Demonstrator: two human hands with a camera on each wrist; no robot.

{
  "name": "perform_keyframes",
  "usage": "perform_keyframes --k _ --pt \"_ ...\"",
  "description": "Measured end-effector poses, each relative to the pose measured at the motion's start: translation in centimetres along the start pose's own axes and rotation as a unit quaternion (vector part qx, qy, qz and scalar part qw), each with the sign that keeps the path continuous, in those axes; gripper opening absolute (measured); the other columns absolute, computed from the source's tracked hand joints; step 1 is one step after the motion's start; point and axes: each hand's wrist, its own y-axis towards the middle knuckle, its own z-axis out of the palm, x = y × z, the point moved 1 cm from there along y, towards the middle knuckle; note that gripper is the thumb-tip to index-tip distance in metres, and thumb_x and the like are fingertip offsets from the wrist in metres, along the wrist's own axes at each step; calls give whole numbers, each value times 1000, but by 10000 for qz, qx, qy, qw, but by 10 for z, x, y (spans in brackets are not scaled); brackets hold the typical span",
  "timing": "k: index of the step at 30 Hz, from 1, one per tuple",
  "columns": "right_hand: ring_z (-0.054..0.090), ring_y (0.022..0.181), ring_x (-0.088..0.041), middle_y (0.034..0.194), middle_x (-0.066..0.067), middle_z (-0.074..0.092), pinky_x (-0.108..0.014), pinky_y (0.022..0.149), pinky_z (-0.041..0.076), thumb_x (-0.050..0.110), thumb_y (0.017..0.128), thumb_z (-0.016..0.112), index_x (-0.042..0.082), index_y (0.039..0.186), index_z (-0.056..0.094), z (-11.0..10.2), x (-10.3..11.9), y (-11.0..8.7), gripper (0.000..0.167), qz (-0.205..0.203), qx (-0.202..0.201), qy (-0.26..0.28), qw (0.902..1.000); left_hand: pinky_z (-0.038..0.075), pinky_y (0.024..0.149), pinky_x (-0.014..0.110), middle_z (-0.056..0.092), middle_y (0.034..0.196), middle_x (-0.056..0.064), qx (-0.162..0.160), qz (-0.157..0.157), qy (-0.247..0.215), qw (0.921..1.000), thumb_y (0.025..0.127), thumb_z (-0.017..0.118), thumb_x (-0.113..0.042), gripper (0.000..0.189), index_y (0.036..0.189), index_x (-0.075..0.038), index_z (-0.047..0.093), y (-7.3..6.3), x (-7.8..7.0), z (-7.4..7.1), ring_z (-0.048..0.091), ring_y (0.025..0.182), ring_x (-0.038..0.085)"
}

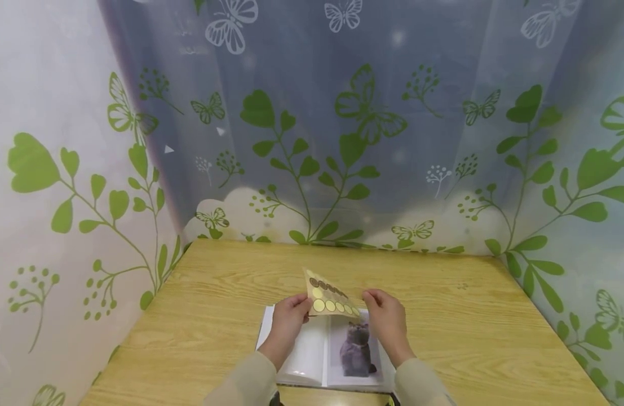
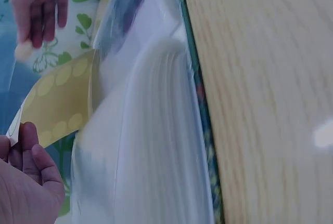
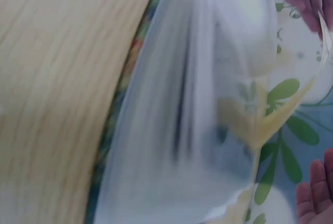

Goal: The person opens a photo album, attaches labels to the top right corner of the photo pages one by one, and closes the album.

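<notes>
My left hand (image 1: 287, 322) pinches the left edge of a sticker sheet (image 1: 333, 307) with rows of round yellow and brown stickers. The sheet bends slightly above an open photo album (image 1: 305, 355). Just right of the sheet is my right hand (image 1: 389, 322), apart from it. In the left wrist view, a pale round sticker (image 2: 23, 51) is pinched at that hand's fingertips. The album's right page shows a picture of a dark cat figure (image 1: 357, 352); its left page looks whitish and glossy. Thick clear sleeves (image 2: 156, 130) fill the album in the left wrist view.
The album lies near the front edge of a wood-grain table (image 1: 215, 293). A curtain (image 1: 301, 169) with green leaves and butterflies hangs behind the table and along both sides.
</notes>
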Motion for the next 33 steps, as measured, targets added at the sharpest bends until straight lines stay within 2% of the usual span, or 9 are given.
perform_keyframes --k 5,11,20,22,26,29,33 --pt "67 93 -28 98 -10 74 -47 82 53 20 97 65 4 102 75 -9 -14 0 20 -61 -150 -167 9997 55 68 28 67 87 10 -155 73 115 9998 94 61 -4 28 115 14 65 11 2 -9 58 72 13" --pt "67 92 -28 98 -10 74 -45 79 54 20 98 63 3 102 75 -16 -23 -2 21 46 -97 -308 9995 55 67 29 68 88 13 -288 246 408 9984 94 60 -3 27 115 15 65 24 1 -20 58 70 16" --pt "67 91 -26 98 -10 74 -41 77 54 18 98 63 4 100 75 -19 -30 -6 19 90 -54 -390 9992 51 63 26 70 94 17 -283 256 1235 9916 97 58 -6 26 115 11 66 46 -10 -25 61 75 20" --pt "66 90 -25 97 -10 74 -41 76 53 18 98 63 4 100 75 -20 -31 -7 19 90 -47 -407 9991 54 67 29 70 97 19 -237 284 1404 9894 97 57 -6 27 115 12 66 51 -12 -26 63 78 22" --pt "66 88 -24 95 -8 73 -40 76 53 17 97 63 4 98 75 -20 -33 -7 17 59 -74 -471 9988 56 81 38 69 107 23 -182 287 1614 9863 99 55 -7 29 117 12 65 60 -15 -26 66 93 28" --pt "66 85 -23 93 -8 73 -40 75 53 16 97 64 4 98 75 -20 -34 -8 17 33 -86 -502 9987 54 89 43 66 116 26 -151 318 1835 9824 99 55 -8 32 123 12 61 66 -14 -27 64 104 35" --pt "65 81 -21 90 -8 73 -38 71 52 16 96 64 4 97 75 -20 -34 -9 16 -17 -125 -529 9985 48 99 49 58 129 30 -140 399 2099 9768 97 56 -5 39 132 12 54 67 -14 -29 56 119 43"
